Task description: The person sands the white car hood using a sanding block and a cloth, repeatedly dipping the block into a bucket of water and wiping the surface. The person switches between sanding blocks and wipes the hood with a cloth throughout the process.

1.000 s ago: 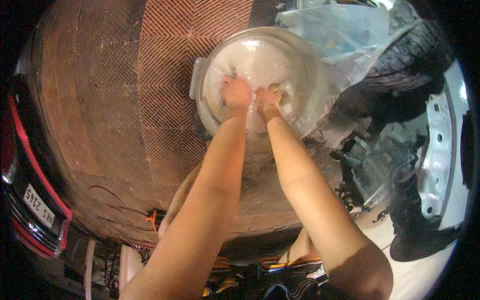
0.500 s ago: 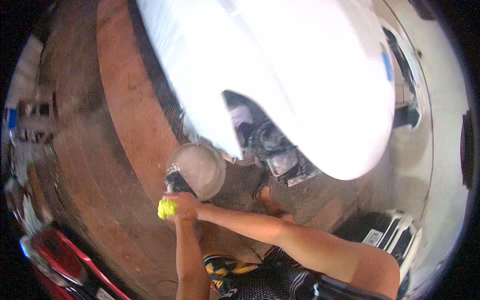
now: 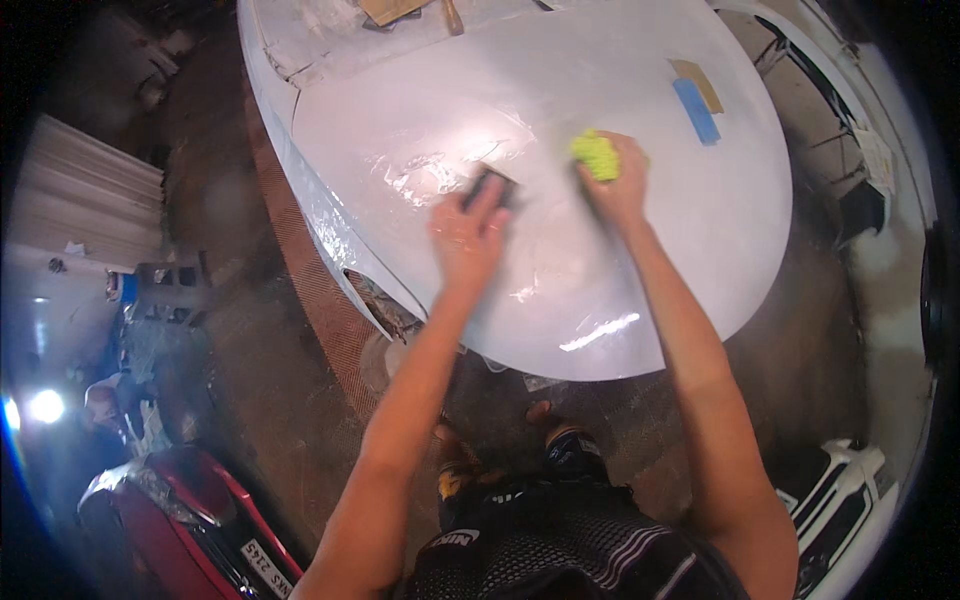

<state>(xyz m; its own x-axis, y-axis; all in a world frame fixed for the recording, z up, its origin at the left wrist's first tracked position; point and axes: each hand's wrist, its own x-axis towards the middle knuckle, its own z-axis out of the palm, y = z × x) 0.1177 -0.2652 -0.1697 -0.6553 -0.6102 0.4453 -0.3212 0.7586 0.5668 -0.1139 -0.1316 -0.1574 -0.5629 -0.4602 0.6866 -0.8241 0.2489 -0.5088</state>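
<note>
Under the fingers of my left hand (image 3: pixel 468 235) is a small dark flat pad (image 3: pixel 490 188), pressed on the white car hood (image 3: pixel 400 100). The hood around it is wet and shiny; motion blurs the pad, so its exact kind is unclear. My right hand (image 3: pixel 622 180) grips a fluffy yellow-green chenille sponge (image 3: pixel 596 157) over the hood, to the right of the left hand. Blue masking tape (image 3: pixel 697 112) and a brown patch (image 3: pixel 698 84) are stuck on the hood's right part.
A pale bucket (image 3: pixel 376 362) stands on the floor, partly behind my left forearm. A red car part (image 3: pixel 190 500) lies at the lower left, and a white bumper (image 3: pixel 835 510) at the lower right. A cardboard piece (image 3: pixel 392 10) rests at the hood's far edge.
Both hands have moved from together near the bucket up onto the hood and are now apart. The yellow-green sponge is now in the right hand, over the hood. The view has shifted toward the hood.
</note>
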